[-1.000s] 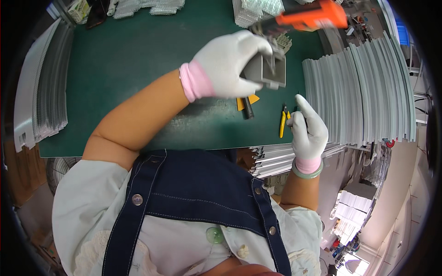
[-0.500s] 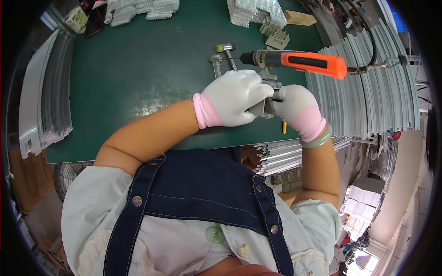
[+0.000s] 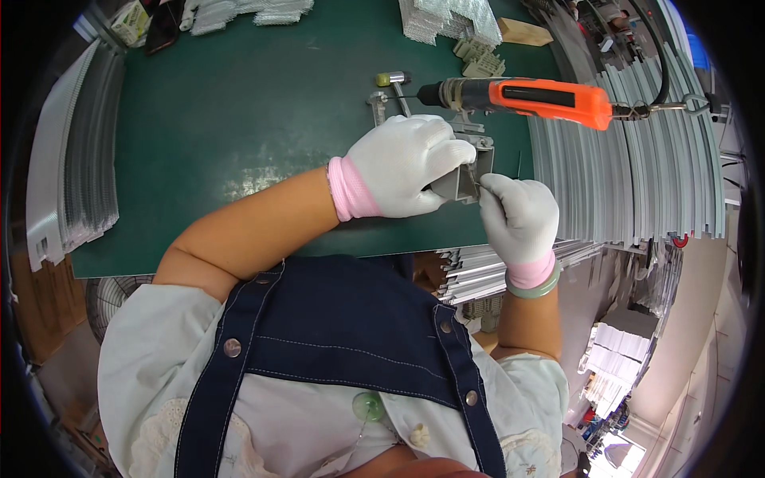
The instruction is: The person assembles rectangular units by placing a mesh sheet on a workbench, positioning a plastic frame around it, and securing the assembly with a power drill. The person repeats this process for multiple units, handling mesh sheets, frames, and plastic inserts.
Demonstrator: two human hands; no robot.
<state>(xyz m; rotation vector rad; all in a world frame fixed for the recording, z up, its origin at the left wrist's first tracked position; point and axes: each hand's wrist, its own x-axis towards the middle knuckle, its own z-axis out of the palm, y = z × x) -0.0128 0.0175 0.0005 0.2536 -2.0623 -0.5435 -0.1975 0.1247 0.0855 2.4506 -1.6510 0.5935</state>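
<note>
Head view, looking down on a green worktop [image 3: 223, 103]. Both hands in white gloves with pink cuffs; a pale green bangle [image 3: 535, 287] on the right wrist.

Left hand [image 3: 402, 169]: grip clamped on a short grey box-section piece [image 3: 453, 186], thumb below, fingers over the top. Piece is held above the near right part of the worktop, open end turned toward the right hand.

Right hand [image 3: 522, 215]: thumb and forefinger drawn close together at that open end; cannot tell whether the grip has closed on anything small there.

Beyond the hands, an orange-and-black power driver [image 3: 550, 99] lies across the view, bit pointing left, its rear end hooked to a metal clip [image 3: 673, 107]. Near the bit tip: a small mallet [image 3: 393, 79] with a yellow-green face and a slim metal part [image 3: 377, 109].

Far right corner: beige plastic parts [image 3: 480, 60], wooden block [image 3: 524, 32]. Right edge: long row of pale strips [image 3: 621, 159]
</note>
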